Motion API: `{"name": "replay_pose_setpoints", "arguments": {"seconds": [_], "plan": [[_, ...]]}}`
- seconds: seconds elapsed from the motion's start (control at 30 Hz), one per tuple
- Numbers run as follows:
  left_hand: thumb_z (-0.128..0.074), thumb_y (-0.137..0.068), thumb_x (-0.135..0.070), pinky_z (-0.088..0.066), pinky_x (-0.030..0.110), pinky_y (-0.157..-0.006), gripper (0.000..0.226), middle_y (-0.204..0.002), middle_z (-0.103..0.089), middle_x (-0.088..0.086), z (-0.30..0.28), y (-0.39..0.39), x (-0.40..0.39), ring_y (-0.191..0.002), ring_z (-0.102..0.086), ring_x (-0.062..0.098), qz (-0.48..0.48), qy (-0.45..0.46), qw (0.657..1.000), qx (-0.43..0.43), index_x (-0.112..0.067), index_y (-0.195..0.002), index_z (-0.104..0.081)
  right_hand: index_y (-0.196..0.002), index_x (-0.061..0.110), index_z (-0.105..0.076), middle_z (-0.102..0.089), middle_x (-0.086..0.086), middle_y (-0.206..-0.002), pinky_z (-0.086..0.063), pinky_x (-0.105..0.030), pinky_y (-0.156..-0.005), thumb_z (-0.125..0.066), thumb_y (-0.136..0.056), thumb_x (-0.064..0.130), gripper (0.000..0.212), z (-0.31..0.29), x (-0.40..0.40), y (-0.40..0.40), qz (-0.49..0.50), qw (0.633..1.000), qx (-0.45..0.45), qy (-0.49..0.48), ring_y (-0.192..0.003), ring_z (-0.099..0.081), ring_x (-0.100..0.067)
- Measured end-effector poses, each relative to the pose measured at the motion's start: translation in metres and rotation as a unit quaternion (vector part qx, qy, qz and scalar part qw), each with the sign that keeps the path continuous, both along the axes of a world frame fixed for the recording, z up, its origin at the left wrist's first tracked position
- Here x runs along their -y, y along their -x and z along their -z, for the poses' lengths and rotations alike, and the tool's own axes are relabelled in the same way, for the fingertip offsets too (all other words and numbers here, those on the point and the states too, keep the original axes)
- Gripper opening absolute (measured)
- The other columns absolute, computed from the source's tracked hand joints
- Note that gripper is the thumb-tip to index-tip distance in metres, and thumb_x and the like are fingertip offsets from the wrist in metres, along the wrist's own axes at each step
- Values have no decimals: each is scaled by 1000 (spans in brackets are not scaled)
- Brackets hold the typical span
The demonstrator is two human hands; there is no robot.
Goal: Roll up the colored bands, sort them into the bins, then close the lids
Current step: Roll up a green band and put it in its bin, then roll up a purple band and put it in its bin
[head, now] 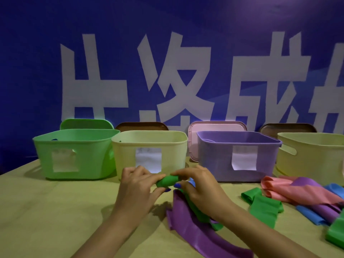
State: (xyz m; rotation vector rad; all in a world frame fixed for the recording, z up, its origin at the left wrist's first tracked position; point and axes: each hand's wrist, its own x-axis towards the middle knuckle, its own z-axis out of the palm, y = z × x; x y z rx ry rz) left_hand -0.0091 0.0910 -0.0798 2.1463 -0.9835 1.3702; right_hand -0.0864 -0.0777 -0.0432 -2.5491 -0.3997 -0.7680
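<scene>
A partly rolled green band (167, 181) is held up in front of the cream bin (176, 142). My left hand (138, 187) pinches its left end and my right hand (199, 187) pinches its right end. The band's loose tail (200, 213) trails down under my right hand onto a flat purple band (195, 231). A green bin (74, 146) stands at the left, a purple bin (214, 155) right of the cream one, and a second cream bin (312, 155) at the far right. All four are open.
Lids lean against the blue wall behind the bins: green (85, 123), brown (141, 126), pink (216, 125), brown (287, 127). A heap of loose bands lies at the right: green (264, 207), pink (279, 190), purple (307, 184), blue (309, 215).
</scene>
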Motion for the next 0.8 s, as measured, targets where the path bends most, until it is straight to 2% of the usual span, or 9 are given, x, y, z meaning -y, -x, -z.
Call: {"name": "replay_pose_setpoints", "arguments": {"seconds": [0.13, 0.2, 0.27, 0.33, 0.43, 0.5, 0.6, 0.67, 0.8], "plan": [[-56, -70, -53, -26, 29, -66, 47, -72, -67, -2, 3, -20, -10, -78, -51, 13, -99, 82, 991, -45, -18, -96, -75, -114, 20, -65, -67, 1, -105, -41, -36, -89, -55, -91, 13, 26, -20, -22, -30, 26, 997, 60, 38, -100, -53, -21], [-62, -76, -53, -29, 30, -68, 47, -78, -70, 1, 8, -30, -18, -79, -61, 22, -139, 118, 976, -118, -16, -103, -72, -117, 17, -65, -67, -1, -106, -44, -38, -89, -54, -92, 14, 27, -38, -40, -46, 25, 996, 84, 31, -101, -54, -22], [-66, -84, -37, -36, 34, -76, 33, -93, -71, 4, 14, -37, -23, -93, -61, 28, -148, 150, 951, -227, -17, -110, -69, -120, 14, -63, -69, -4, -106, -46, -39, -89, -53, -94, 16, 28, -55, -63, -65, 23, 994, 98, 31, -100, -57, -23], [-58, -90, -24, -42, 36, -77, 16, -91, -71, 9, 22, -44, -24, -93, -61, 33, -105, 231, 912, -323, -17, -97, -70, -116, 10, -65, -71, -9, -99, -46, -45, -86, -53, -94, 17, 26, -69, -89, -87, 11, 995, 100, 15, -94, -60, -29], [-51, -89, -14, -51, 39, -74, 26, -75, -71, 9, 22, -52, -29, -79, -64, 34, -14, 416, 802, -428, -16, -66, -62, -113, 10, -65, -69, -12, -104, -43, -42, -89, -51, -95, 22, 25, -82, -131, -129, 33, 996, 85, -5, -103, -57, -33], [-47, -88, -9, -52, 37, -73, 29, -69, -70, 1, 22, -56, -32, -75, -64, 30, -3, 470, 759, -451, -20, -64, -60, -110, 12, -65, -68, -10, -108, -37, -38, -87, -51, -95, 24, 25, -85, -156, -158, 58, 995, 77, 1, -109, -54, -33], [-45, -90, -10, -50, 34, -70, 25, -61, -66, -9, 23, -57, -34, -70, -62, 26, -9, 500, 749, -434, -21, -74, -60, -107, 12, -64, -66, -10, -105, -31, -37, -84, -48, -96, 31, 27, -82, -184, -193, 94, 994, 48, 17, -108, -53, -32], [-45, -92, -13, -48, 30, -67, 21, -58, -60, -10, 24, -58, -33, -65, -59, 22, -17, 495, 757, -426, -18, -78, -60, -103, 10, -61, -64, -11, -100, -30, -39, -91, -41, -99, 37, 34, -78, -195, -205, 115, 992, 17, 48, -106, -53, -30], [-45, -94, -16, -41, 25, -58, 20, -59, -59, -9, 23, -55, -32, -61, -58, 17, -23, 472, 774, -422, -14, -91, -65, -93, 12, -47, -49, -6, -86, -27, -47, -101, -29, -99, 17, 20, -71, -197, -196, 94, 991, 33, 90, -99, -51, -32]]}}
